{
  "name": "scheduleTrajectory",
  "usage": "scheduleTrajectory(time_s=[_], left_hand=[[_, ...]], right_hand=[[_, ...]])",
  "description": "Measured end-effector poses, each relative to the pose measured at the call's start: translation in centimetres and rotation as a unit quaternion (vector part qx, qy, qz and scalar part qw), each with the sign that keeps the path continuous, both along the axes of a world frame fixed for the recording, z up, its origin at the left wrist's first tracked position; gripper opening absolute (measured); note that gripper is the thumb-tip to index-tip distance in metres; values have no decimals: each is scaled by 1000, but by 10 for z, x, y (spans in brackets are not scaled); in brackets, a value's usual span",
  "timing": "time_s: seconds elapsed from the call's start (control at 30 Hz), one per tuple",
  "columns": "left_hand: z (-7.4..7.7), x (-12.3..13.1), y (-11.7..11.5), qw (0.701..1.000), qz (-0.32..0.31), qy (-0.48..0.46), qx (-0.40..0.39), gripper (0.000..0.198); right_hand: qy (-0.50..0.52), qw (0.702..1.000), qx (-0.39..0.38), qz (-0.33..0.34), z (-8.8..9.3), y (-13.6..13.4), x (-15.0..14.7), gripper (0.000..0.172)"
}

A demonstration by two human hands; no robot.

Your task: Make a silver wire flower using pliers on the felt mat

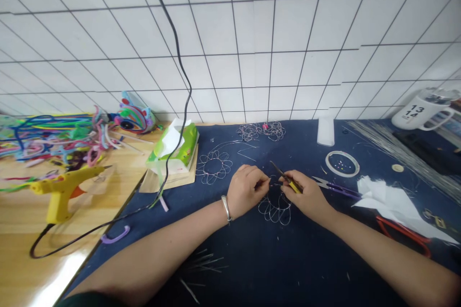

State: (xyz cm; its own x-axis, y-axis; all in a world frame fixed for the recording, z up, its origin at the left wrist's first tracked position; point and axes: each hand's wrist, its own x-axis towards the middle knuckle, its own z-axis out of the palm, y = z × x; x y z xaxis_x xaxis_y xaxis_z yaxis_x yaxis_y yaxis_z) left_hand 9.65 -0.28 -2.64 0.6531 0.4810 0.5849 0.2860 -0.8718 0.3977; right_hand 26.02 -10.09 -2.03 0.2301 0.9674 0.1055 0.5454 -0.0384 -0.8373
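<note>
My left hand (248,188), with a silver bangle at its wrist, is closed, its thumb and fingertips pinched at the upper left of a looped wire flower (275,211). On the other side, my right hand (305,193) is wrapped round a small tool with yellow-and-black handles (294,185), its dark tip pointing up and left. The fingertips of my right hand are near the flower's upper right edge. Another wire flower (213,167) lies flat on the dark blue cloth (309,264), left of my hands. The exact spot pinched by my left hand is too small to make out.
Wire shapes (261,131) lie by the wall. On the right are a round dish (342,163), purple-handled scissors (338,188), white tissue (391,199), red handles (403,232), wires and a mug (421,110). Leftward are a tissue pack (175,148), a black cable (176,48) and a yellow glue gun (59,192).
</note>
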Motion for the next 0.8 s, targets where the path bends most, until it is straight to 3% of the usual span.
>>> scheduleTrajectory(time_s=[0.2, 0.47, 0.63, 0.8], left_hand=[[4, -1, -2, 997, 27, -33, -65, 13], [7, -5, 1, 999, -20, 10, -26, 13], [9, -3, -2, 987, 25, -9, -159, 8], [5, 2, -9, 958, 2, -60, -281, 9]], right_hand=[[64, 997, -28, -24, 4, 2, 3, 19], [82, 996, -15, -24, 4, 2, 3, 20], [110, 993, -20, -27, 4, 4, 2, 19], [272, 961, -27, -48, 4, 4, -4, 19]])
